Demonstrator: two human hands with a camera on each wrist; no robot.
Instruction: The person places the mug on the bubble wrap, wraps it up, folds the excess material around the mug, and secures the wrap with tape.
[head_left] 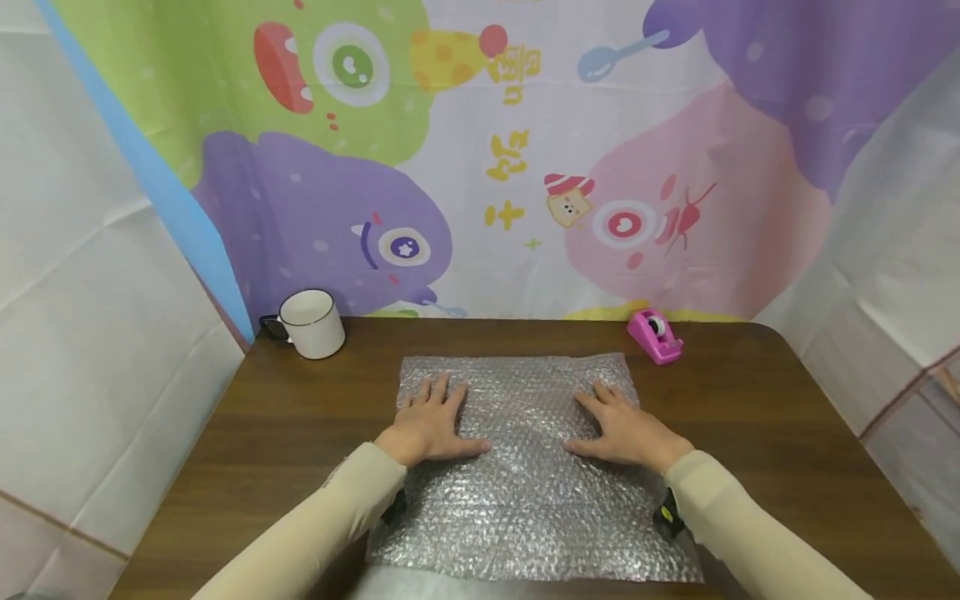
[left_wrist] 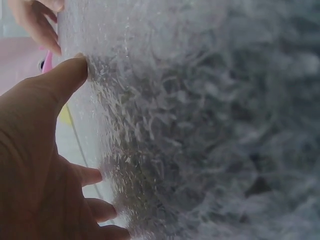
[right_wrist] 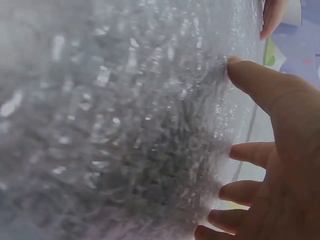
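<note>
Two hands [head_left: 431,425] [head_left: 628,432] on bubble wrap [head_left: 517,508], mug [head_left: 315,327] at left, tape dispenser [head_left: 657,342] right

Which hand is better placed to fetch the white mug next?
Likely the left hand: it rests on the left side of the bubble wrap, nearer the white mug. The right hand rests on the right side, nearer the pink tape dispenser.

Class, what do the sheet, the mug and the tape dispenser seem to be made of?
Sheet: shiny, apparently clear plastic bubble wrap, from its glinting, pebbled surface.
Mug: perhaps glazed ceramic or enamelled metal; its smooth, white, dark-rimmed look fits both.
Tape dispenser: probably hard plastic, from its even pink, moulded look.
</note>
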